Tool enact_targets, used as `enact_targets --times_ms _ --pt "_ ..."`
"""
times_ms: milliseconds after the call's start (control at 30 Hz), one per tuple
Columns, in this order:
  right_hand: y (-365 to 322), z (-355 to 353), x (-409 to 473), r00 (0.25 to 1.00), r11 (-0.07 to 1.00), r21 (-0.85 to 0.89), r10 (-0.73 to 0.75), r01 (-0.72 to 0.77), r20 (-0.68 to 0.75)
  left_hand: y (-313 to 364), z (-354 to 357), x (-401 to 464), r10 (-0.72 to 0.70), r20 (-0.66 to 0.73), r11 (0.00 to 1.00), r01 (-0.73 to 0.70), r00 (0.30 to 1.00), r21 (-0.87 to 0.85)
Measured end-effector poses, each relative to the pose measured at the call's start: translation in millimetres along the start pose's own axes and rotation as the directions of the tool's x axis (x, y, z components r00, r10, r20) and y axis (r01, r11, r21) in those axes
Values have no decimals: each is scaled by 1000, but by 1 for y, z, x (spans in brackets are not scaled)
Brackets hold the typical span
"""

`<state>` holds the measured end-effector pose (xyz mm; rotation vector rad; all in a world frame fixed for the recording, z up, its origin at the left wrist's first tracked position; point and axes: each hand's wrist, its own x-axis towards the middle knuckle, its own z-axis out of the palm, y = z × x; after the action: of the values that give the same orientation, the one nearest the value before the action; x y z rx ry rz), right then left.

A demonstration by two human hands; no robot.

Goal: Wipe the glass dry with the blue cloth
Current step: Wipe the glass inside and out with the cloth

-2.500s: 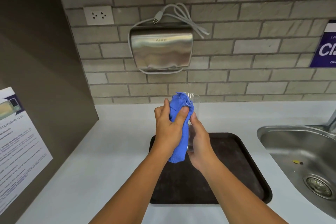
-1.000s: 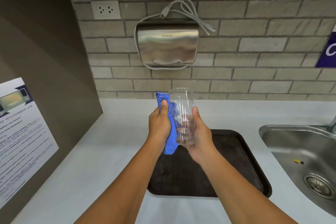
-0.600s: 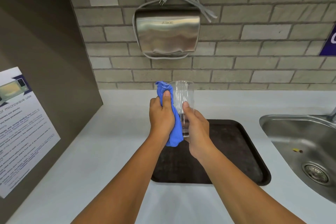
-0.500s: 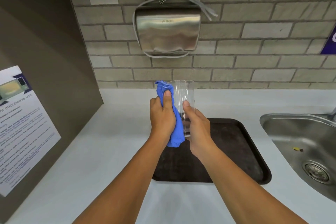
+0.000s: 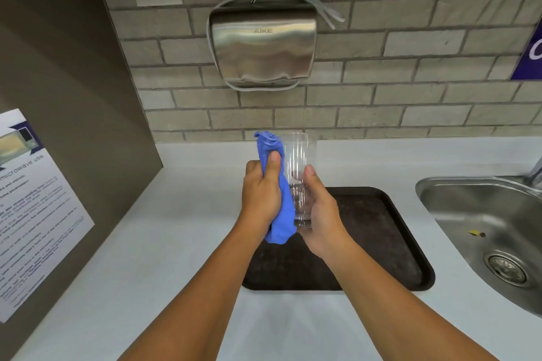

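Tap (image 5: 535, 171) cut off at right edge, poster (image 5: 32, 208) text too blurred to read (left edge clips it)

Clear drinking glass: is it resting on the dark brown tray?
No, the right hand holds the clear drinking glass up above the dark brown tray.

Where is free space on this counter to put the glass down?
Bare counter lies between the dark side wall and the tray, and behind the tray along the brick wall. The tray's right half is also free. The strip beside the sink is narrow.
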<state>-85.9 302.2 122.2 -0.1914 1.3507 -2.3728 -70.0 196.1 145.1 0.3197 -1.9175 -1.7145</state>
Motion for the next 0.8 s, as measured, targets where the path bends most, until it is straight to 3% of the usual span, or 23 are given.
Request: enact_targets --times_ms 100,233,333,433,633,800 --pt "3 -10 1 998 998 27 49 -50 49 -2 -3 3 -196 30 979 197 980 -49" --pt "3 -16 0 992 992 69 101 -106 74 -2 2 1 -266 23 961 267 964 -74" --pt "1 -10 -2 999 998 41 46 -46 1 -2 5 -1 -267 24 956 268 963 -123" --pt "0 -6 -1 995 1000 10 -11 13 -102 -6 6 -1 -220 -11 968 217 975 -130" --pt "4 -8 -2 994 991 -117 -72 63 -76 -6 9 -4 -148 -48 989 148 988 -9" --pt "4 -5 0 988 986 -131 -121 108 -100 -4 20 -21 250 -85 958 -234 964 166"
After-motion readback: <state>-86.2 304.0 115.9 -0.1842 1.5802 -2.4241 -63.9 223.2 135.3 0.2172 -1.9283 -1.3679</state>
